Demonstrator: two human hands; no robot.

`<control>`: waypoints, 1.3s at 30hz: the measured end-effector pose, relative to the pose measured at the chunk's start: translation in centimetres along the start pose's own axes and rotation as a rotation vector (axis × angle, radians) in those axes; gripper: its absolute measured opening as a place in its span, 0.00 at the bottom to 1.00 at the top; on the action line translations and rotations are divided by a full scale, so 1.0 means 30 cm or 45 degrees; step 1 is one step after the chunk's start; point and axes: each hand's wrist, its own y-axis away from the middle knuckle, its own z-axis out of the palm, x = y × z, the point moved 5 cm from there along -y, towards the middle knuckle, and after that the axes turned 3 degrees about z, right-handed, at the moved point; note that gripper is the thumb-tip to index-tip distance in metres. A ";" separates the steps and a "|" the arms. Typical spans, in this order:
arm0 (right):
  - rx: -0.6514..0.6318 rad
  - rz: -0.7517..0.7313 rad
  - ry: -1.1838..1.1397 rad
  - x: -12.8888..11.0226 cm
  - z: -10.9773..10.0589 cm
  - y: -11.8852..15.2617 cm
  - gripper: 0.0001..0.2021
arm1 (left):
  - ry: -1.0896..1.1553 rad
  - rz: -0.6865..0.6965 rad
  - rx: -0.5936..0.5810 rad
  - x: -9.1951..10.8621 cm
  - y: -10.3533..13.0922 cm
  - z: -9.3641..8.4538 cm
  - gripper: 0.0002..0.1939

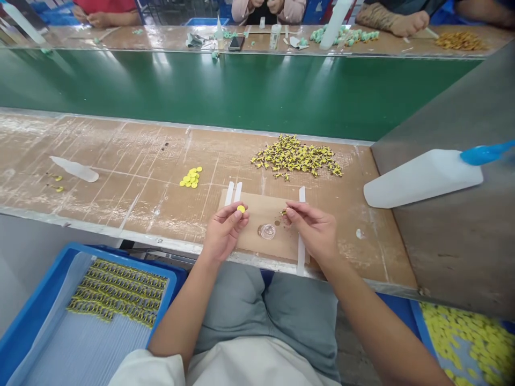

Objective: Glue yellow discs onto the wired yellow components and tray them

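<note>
So the left hand (pixel 228 228) has a small yellow disc (pixel 241 209) pinched between thumb and fingers, and the right hand (pixel 311 225) is pinching a tiny yellow-and-dark piece (pixel 284 212). Hands are apart, both just over the cardboard sheet (pixel 251 244) on the desk (pixel 169 198), around the center of the frame. Little clear dish (pixel 266 231) sits between them, a bit lower. Pile of yellow-and-black pieces (pixel 298 156) is above, and some loose yellow discs (pixel 191 177) are off to the left.

Yellow disc (pixel 241 209) and small dark-yellow piece (pixel 284 212), held apart.
</note>
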 end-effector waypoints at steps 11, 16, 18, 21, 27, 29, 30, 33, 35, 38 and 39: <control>-0.042 -0.269 0.293 -0.001 0.024 0.072 0.09 | 0.046 -0.025 -0.009 -0.001 0.000 0.006 0.16; 0.026 -0.320 0.349 0.002 0.018 0.077 0.06 | 0.033 -0.037 0.007 -0.003 0.002 0.002 0.16; 0.017 -0.375 0.378 -0.012 0.021 0.075 0.05 | 0.029 -0.037 0.002 -0.002 0.003 0.003 0.16; -0.036 -0.452 0.379 -0.032 0.032 0.074 0.06 | 0.038 -0.034 -0.017 -0.001 0.003 0.007 0.15; -0.107 -0.491 0.388 -0.046 0.045 0.074 0.07 | 0.063 -0.031 -0.041 -0.002 0.002 0.012 0.14; -0.110 -0.478 0.406 -0.047 0.047 0.075 0.06 | 0.059 -0.026 -0.040 -0.002 0.002 0.010 0.14; -0.115 -0.477 0.407 -0.048 0.049 0.075 0.05 | 0.054 -0.026 -0.038 -0.002 0.001 0.008 0.15; -0.126 -0.493 0.399 -0.053 0.054 0.077 0.05 | 0.041 -0.034 -0.022 -0.003 0.001 0.004 0.15; -0.115 -0.501 0.408 -0.054 0.054 0.077 0.05 | 0.037 -0.041 -0.016 -0.002 0.002 0.005 0.15; -0.113 -0.515 0.426 -0.053 0.055 0.077 0.05 | 0.048 -0.039 -0.028 0.001 0.004 0.012 0.14; -0.120 -0.525 0.423 -0.053 0.055 0.078 0.06 | 0.053 -0.037 -0.034 0.001 0.005 0.014 0.14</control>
